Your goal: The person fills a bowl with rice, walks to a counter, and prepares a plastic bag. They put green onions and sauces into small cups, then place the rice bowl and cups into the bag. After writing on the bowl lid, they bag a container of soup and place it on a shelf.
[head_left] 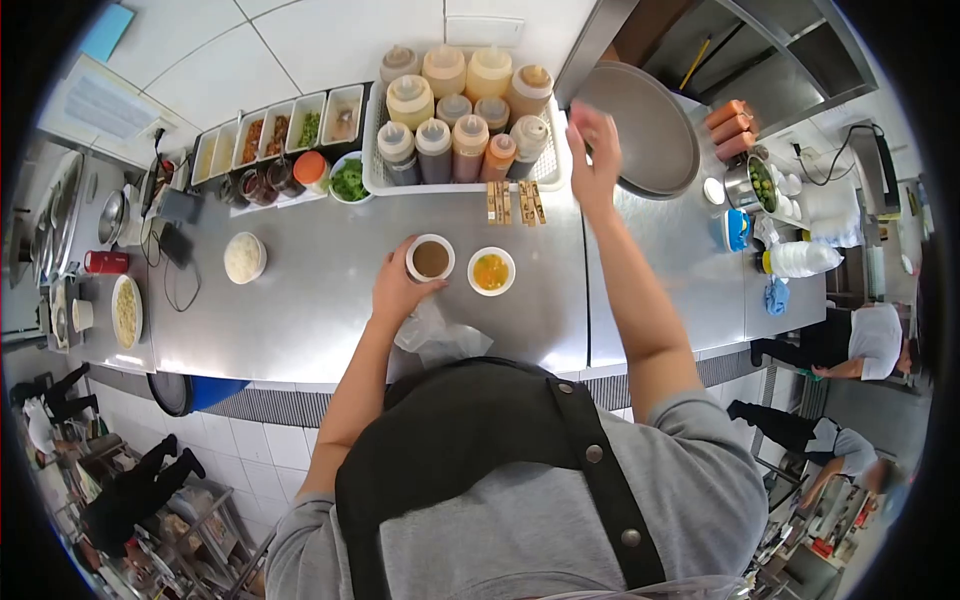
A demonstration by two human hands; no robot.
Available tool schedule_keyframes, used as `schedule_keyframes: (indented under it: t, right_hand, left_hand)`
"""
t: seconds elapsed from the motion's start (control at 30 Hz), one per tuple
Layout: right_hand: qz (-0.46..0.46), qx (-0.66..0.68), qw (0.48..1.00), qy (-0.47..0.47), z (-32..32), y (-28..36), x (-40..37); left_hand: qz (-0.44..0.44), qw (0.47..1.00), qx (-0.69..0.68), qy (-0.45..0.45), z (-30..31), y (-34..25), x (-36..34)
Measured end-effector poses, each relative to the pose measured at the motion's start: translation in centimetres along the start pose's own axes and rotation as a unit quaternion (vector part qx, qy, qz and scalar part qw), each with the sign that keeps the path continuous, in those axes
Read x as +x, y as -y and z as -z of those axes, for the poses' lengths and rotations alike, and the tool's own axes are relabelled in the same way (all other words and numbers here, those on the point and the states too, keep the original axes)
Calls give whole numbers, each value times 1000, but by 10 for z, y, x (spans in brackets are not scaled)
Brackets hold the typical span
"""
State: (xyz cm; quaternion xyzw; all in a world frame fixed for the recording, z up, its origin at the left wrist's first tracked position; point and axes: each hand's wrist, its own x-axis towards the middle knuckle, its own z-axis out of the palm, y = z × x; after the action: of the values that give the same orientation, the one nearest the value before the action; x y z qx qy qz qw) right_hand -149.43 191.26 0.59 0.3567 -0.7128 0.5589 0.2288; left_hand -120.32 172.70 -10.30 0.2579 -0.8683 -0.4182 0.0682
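Note:
My left hand [398, 282] is wrapped round the side of a small white cup of brown sauce [431, 258] on the steel counter. Just right of it stands a second white cup holding a yellow-orange mixture [491, 271]; no hand touches that one. Stretched forward, my right hand [596, 150] is between the basket of squeeze bottles and a round grey tray [660, 140]. Motion smears its fingers, and I see nothing clearly held in them. A crumpled clear plastic bag [440, 338] lies by the counter's front edge, below my left hand.
A white basket [465, 187] of squeeze bottles [471, 140] stands at the back. Left of it are topping containers [278, 128] and a bowl of greens [350, 180]. A bowl of white food [245, 258] sits at left. Co-workers [870, 340] are at the far right.

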Motion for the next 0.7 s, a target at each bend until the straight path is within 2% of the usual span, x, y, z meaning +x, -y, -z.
schedule_keyframes:
  t: [0.07, 0.1, 0.13, 0.2, 0.3, 0.4, 0.5, 0.6, 0.7]
  right_hand:
    - [2, 5, 996, 91, 22, 33, -68]
    - [-17, 58, 985, 164, 24, 44, -100]
    - [-83, 64, 945, 311, 29, 54, -128]
    - [-53, -46, 922, 380, 17, 81, -151]
    - [-85, -152, 914, 367, 3, 83, -180]
    - [-169, -76, 915, 358, -7, 70, -196]
    - [-208, -73, 924, 313, -11, 59, -198]
    - [-231, -75, 922, 301, -3, 48, -188]
    - [-188, -112, 937, 272, 7, 25, -190]
  left_hand:
    - [-15, 999, -35, 4, -2, 5, -3]
    - [-36, 998, -45, -10, -3, 4, -5]
    - [-57, 997, -54, -23, -5, 3, -8]
    - [-14, 998, -60, -3, -5, -3, -12]
    - [27, 995, -87, 32, -8, -7, -11]
    - [21, 996, -71, 50, -14, -11, -7]
    - [39, 994, -66, 75, -22, -23, -1]
    - [27, 994, -80, 74, -40, -23, 6]
    - [1, 991, -112, 74, -62, -29, 17]
